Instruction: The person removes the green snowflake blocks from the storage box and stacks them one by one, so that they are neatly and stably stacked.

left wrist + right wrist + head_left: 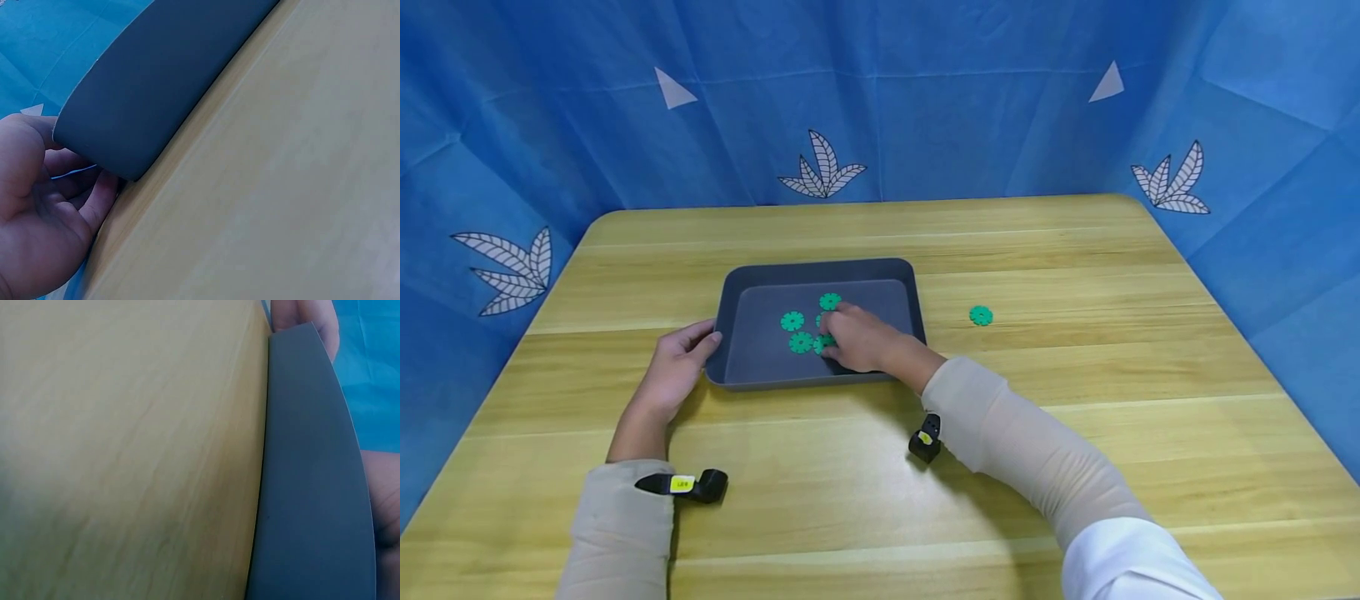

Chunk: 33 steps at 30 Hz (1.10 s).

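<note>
Right hand (867,339) over the tray, nearer than the left to the green, notched, plastic-looking disc (818,344). Disc lies just left of its fingers, toward near edge of the grey rectangular tray (865,271); round, no long axis. Finger gap narrow; pinch, cannot tell. Left hand (679,367) grips tray's left edge.

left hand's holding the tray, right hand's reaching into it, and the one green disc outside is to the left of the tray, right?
Not quite: the head view shows the outside green disc to the right of the tray. The left hand and right hand are as you say.
</note>
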### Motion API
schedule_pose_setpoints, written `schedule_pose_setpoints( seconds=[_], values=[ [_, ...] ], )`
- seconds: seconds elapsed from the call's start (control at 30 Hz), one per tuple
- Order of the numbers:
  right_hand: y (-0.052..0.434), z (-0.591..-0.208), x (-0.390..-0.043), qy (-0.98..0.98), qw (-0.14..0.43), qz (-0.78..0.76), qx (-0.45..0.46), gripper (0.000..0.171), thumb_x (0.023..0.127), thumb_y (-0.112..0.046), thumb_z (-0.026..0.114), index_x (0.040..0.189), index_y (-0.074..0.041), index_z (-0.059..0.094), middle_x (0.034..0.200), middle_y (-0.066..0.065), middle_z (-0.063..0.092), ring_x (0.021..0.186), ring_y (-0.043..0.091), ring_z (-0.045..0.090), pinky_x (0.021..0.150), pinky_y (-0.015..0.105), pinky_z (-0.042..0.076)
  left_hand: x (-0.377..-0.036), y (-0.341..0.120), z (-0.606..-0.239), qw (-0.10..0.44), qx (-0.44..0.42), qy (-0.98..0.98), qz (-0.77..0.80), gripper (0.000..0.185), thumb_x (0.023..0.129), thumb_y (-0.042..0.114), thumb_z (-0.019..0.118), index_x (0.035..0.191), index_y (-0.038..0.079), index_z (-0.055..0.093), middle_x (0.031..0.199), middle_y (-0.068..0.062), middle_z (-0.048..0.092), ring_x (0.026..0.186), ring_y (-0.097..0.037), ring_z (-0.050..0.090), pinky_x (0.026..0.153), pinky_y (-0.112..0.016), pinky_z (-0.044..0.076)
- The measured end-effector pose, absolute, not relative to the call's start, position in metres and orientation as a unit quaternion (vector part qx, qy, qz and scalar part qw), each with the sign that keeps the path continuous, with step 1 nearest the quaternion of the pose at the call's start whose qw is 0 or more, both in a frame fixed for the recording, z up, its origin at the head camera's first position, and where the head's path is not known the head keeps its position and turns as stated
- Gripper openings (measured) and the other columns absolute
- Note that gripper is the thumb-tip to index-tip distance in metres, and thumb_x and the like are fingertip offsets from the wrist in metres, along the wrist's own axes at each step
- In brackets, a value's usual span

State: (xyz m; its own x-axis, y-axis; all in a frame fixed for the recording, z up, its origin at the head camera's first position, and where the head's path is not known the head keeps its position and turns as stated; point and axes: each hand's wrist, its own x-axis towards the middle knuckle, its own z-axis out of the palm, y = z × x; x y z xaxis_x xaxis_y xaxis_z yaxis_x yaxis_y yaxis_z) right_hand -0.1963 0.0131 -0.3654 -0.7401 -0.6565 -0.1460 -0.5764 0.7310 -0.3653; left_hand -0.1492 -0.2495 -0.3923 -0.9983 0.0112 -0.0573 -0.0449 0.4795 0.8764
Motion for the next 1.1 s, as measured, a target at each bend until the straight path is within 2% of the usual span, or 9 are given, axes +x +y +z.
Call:
schedule_pose_setpoints(
  seconds=[0.3, 0.5, 0.77, 0.87, 1.0, 1.1],
  values=[
    [0.0126, -0.3669, -0.197, 0.921, 0.135, -0.15, -0.332, 0.025, 0.09, -0.023, 0.06, 0.11, -0.008, 0.06, 0.111, 0.001, 0.058, 0.106, 0.016, 0.049, 0.087, 0.029, 0.047, -0.1475, -0.2504, -0.391, 0.029, -0.006, 0.856, 0.516, 0.051, 0.099, 0.03, 0.04, 0.137, -0.003, 0.04, 0.137, -0.02, 0.044, 0.127, -0.029, 0.041, 0.088, -0.007, 0.04],
    [0.0122, -0.3671, -0.1966, 0.922, 0.132, -0.146, -0.333, 0.028, 0.09, -0.023, 0.06, 0.113, -0.007, 0.059, 0.115, 0.003, 0.058, 0.109, 0.017, 0.05, 0.088, 0.029, 0.048, -0.1476, -0.2503, -0.3913, 0.027, -0.002, 0.856, 0.517, 0.051, 0.099, 0.03, 0.039, 0.136, -0.004, 0.04, 0.137, -0.021, 0.044, 0.126, -0.03, 0.041, 0.086, -0.005, 0.039],
    [0.0119, -0.3653, -0.1957, 0.924, 0.125, -0.137, -0.336, 0.024, 0.09, -0.023, 0.06, 0.108, -0.007, 0.061, 0.103, 0.002, 0.059, 0.096, 0.014, 0.05, 0.078, 0.028, 0.047, -0.1501, -0.2503, -0.3936, 0.029, -0.005, 0.86, 0.51, 0.051, 0.099, 0.031, 0.039, 0.136, -0.004, 0.04, 0.136, -0.02, 0.045, 0.122, -0.029, 0.045, 0.084, -0.005, 0.041],
    [0.0118, -0.3643, -0.1958, 0.923, 0.123, -0.136, -0.338, 0.02, 0.09, -0.022, 0.059, 0.104, -0.007, 0.061, 0.098, 0.001, 0.058, 0.093, 0.014, 0.049, 0.075, 0.027, 0.046, -0.151, -0.2506, -0.3932, 0.028, -0.006, 0.861, 0.507, 0.052, 0.099, 0.031, 0.039, 0.136, -0.004, 0.04, 0.137, -0.02, 0.045, 0.124, -0.029, 0.044, 0.088, -0.009, 0.042],
    [0.0115, -0.3642, -0.1951, 0.921, 0.117, -0.136, -0.345, 0.013, 0.091, -0.022, 0.059, 0.09, -0.009, 0.06, 0.085, 0.0, 0.054, 0.085, 0.015, 0.047, 0.07, 0.027, 0.043, -0.1507, -0.2512, -0.3925, 0.035, -0.008, 0.86, 0.508, 0.053, 0.099, 0.031, 0.039, 0.138, -0.004, 0.037, 0.139, -0.02, 0.041, 0.129, -0.029, 0.039, 0.102, -0.028, 0.04],
    [0.0114, -0.3651, -0.1939, 0.92, 0.116, -0.136, -0.348, 0.015, 0.091, -0.022, 0.059, 0.081, -0.01, 0.057, 0.078, 0.0, 0.05, 0.081, 0.015, 0.045, 0.068, 0.027, 0.04, -0.1488, -0.2514, -0.3919, 0.042, -0.009, 0.858, 0.511, 0.053, 0.099, 0.031, 0.038, 0.138, -0.005, 0.036, 0.141, -0.021, 0.039, 0.131, -0.03, 0.035, 0.107, -0.042, 0.033]
  ],
)
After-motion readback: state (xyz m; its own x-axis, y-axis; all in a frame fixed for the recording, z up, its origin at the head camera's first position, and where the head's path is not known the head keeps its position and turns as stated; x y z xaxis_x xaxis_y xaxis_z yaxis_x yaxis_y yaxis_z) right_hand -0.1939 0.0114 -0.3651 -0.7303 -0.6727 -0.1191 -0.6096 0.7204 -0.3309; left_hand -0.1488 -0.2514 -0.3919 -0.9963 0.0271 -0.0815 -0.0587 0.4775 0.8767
